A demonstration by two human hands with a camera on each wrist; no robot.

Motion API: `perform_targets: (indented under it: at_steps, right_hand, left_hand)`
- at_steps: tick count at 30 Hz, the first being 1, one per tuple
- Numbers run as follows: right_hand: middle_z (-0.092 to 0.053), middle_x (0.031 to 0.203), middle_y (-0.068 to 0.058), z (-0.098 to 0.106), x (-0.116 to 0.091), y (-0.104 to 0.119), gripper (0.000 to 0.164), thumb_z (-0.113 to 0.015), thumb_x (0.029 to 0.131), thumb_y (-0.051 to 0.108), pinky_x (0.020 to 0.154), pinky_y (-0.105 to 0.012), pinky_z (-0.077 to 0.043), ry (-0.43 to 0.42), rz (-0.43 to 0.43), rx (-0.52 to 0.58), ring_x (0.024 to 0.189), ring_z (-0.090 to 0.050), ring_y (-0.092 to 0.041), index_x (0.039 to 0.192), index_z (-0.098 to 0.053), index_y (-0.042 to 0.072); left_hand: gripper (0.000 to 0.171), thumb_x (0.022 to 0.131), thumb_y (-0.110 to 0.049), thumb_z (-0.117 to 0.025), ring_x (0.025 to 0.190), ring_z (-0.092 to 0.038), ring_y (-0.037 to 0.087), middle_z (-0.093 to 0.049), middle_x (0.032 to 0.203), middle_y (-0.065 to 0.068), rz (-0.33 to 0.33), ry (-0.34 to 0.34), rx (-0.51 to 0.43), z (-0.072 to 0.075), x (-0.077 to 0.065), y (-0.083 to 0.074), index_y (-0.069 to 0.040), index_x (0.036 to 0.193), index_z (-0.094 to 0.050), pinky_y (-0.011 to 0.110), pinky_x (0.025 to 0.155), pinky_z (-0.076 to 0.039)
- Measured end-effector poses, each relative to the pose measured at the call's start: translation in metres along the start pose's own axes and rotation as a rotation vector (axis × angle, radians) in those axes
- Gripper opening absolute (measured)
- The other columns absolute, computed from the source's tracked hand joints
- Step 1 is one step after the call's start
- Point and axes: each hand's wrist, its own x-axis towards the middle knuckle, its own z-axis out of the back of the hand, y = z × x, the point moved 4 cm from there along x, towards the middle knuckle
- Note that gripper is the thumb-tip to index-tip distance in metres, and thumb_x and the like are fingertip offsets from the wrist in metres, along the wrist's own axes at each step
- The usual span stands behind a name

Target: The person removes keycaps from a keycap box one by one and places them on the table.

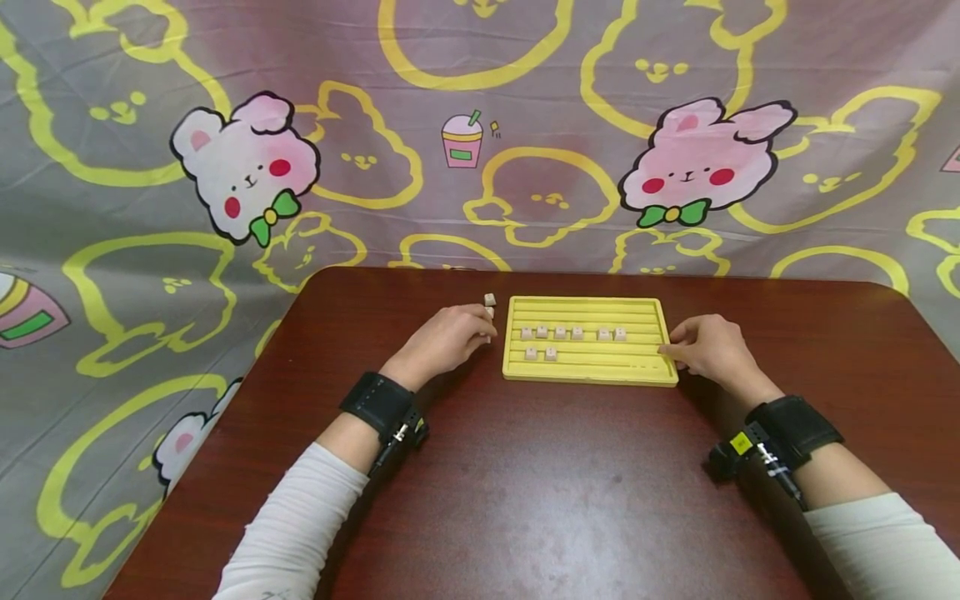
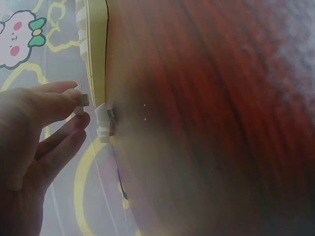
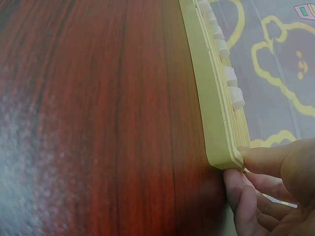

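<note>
A yellow ridged tray [image 1: 587, 382] lies on the table, with several small pale keycaps in two of its rows. My right hand [image 1: 708, 346] grips the tray's right end, thumb on the top rim and fingers at the side wall. Left of the tray, my left hand [image 1: 453, 337] pinches a white keycap [image 2: 83, 100] between thumb and fingers, just off the tabletop. Two loose keycaps [image 1: 490, 299] lie beyond its fingertips, close to the tray's left edge; in the left wrist view these loose keycaps [image 2: 103, 120] stand at the tray's near corner.
The dark red-brown table [image 1: 570, 492] stretches in front of the tray and to both sides. A cartoon-printed curtain [image 1: 540, 100] hangs behind the table and along its left side. Black straps with small cameras [image 1: 382, 408] sit on both wrists.
</note>
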Motion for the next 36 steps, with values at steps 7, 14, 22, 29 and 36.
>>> perform_targets:
  at_steps: [7,14,22,29,36]
  right_hand:
    - [-0.072,0.089,-0.018,-0.0009,-0.0006,-0.0008,0.036,-0.073,0.089,0.022,0.058,-0.027,-0.057,0.004,0.002,0.019,0.067,-0.069,-0.013,0.109,-0.067,-0.007]
    - [-0.072,0.089,-0.017,-0.0013,-0.0003,-0.0008,0.035,-0.074,0.089,0.022,0.057,-0.026,-0.055,0.001,-0.004,0.017,0.066,-0.068,-0.013,0.108,-0.067,-0.006]
    - [-0.073,0.088,-0.018,-0.0011,-0.0003,-0.0007,0.035,-0.074,0.088,0.022,0.057,-0.026,-0.055,-0.002,0.001,0.017,0.065,-0.068,-0.013,0.107,-0.067,-0.007]
    - [-0.073,0.089,-0.018,-0.0013,-0.0003,-0.0004,0.035,-0.074,0.089,0.021,0.058,-0.026,-0.057,-0.001,0.005,0.017,0.066,-0.068,-0.013,0.108,-0.066,-0.007]
    - [-0.072,0.091,-0.019,-0.0016,-0.0005,-0.0008,0.036,-0.074,0.089,0.022,0.058,-0.027,-0.057,0.002,-0.002,0.016,0.066,-0.068,-0.013,0.109,-0.066,-0.007]
  left_hand:
    - [0.015,0.090,-0.009,-0.071,0.109,-0.067,0.017,-0.070,0.108,0.001,0.002,0.007,0.030,-0.0014,-0.0002,0.0004,-0.011,0.104,-0.078,0.031,0.093,-0.056]
    - [0.014,0.090,-0.009,-0.072,0.107,-0.067,0.017,-0.071,0.105,0.000,0.000,0.011,0.057,-0.0029,-0.0007,0.0022,-0.013,0.102,-0.078,0.032,0.092,-0.056]
    - [0.015,0.089,-0.009,-0.072,0.102,-0.068,0.016,-0.071,0.103,-0.001,0.000,0.019,0.039,-0.0052,-0.0023,0.0050,-0.013,0.102,-0.078,0.031,0.088,-0.056]
    - [0.015,0.089,-0.008,-0.072,0.102,-0.068,0.016,-0.070,0.104,0.000,-0.001,0.017,0.024,-0.0072,-0.0028,0.0064,-0.013,0.102,-0.078,0.031,0.088,-0.057]
    - [0.015,0.089,-0.009,-0.072,0.102,-0.068,0.016,-0.070,0.104,0.000,0.005,0.019,0.016,-0.0084,-0.0031,0.0077,-0.013,0.103,-0.078,0.031,0.087,-0.057]
